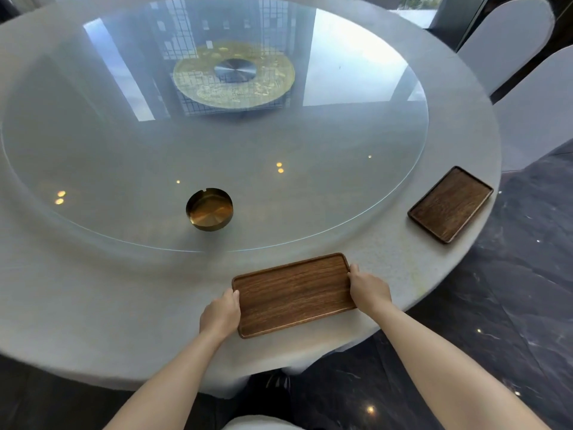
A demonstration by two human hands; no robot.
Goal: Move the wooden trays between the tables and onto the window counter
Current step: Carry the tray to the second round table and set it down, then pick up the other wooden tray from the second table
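- Gripping the short ends of the near wooden tray, the left hand and right hand are being curled closed over its rim, fingers wrapped on the edges; a two-sided hold is judged to be chosen so that the flat tray is kept level.
- The near wooden tray is being held flat at the closest edge of the round table, just outside the glass turntable; whether it is resting on the cloth or slightly raised cannot be told.
- A second wooden tray is being left untouched at the table's right edge, well apart from the hands, probably awaiting its own turn.
- A brass ashtray is being shown on the glass, clear of both trays and thus no obstacle to lifting.
- White-covered chairs are being shown beyond the table; the window counter is not being identified with certainty.
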